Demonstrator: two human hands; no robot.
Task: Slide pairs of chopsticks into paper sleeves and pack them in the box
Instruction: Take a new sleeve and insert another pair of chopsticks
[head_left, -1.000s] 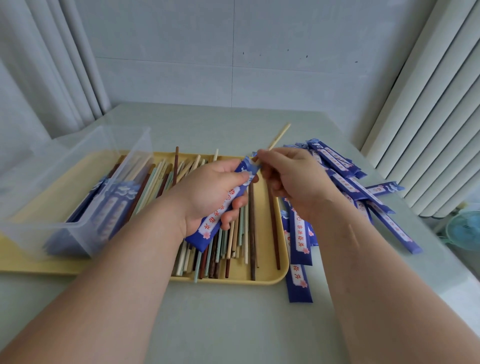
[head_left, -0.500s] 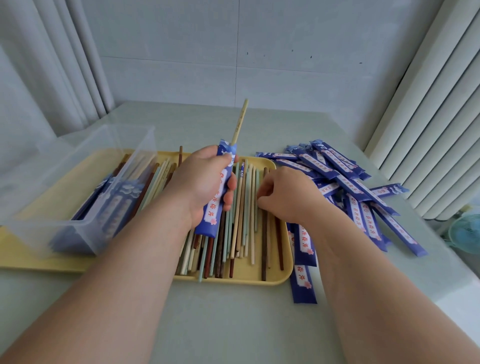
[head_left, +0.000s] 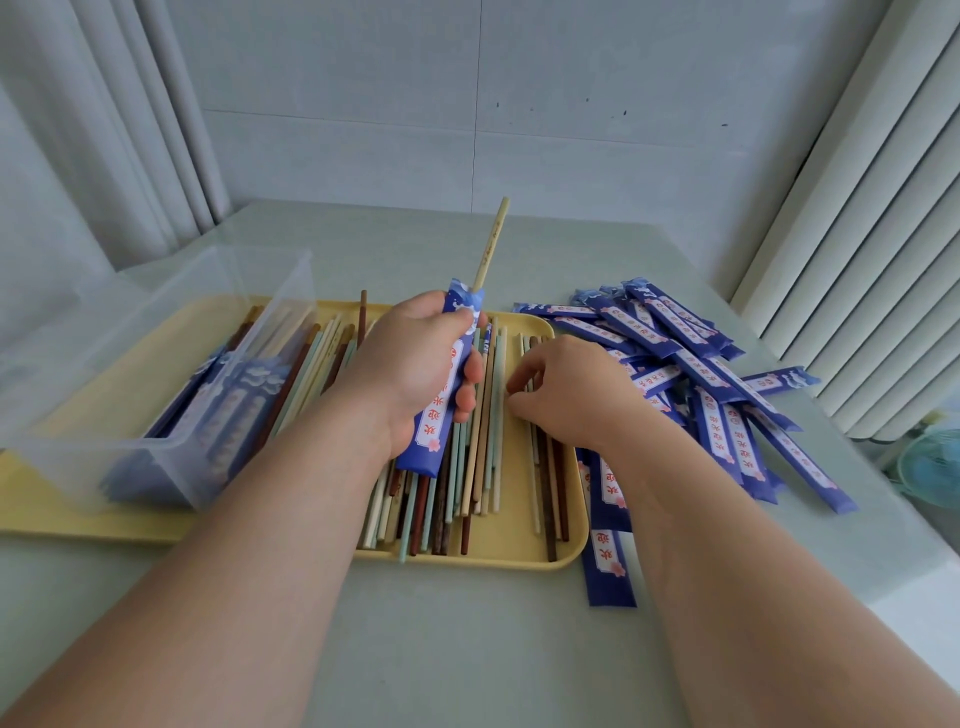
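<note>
Your left hand (head_left: 410, 364) grips a blue paper sleeve (head_left: 434, 426) above the tray, fingers curled round its middle. One pale chopstick (head_left: 491, 244) stands out of the sleeve's open top, tilted away from you. Your right hand (head_left: 566, 389) is lowered onto the loose chopsticks (head_left: 488, 441) with fingers bent; I cannot tell whether it pinches one.

Those chopsticks, pale, green and brown, lie roughly lengthwise across the right half of the yellow tray (head_left: 519, 553). On the tray's left half stands the clear plastic box (head_left: 130, 374), and inside it blue sleeves (head_left: 228, 415) lean together against its near right wall. Just right of the tray, a heap of blue sleeves (head_left: 696, 358) lies on the pale table (head_left: 467, 649), two of them reaching down past the tray's near corner.
</note>
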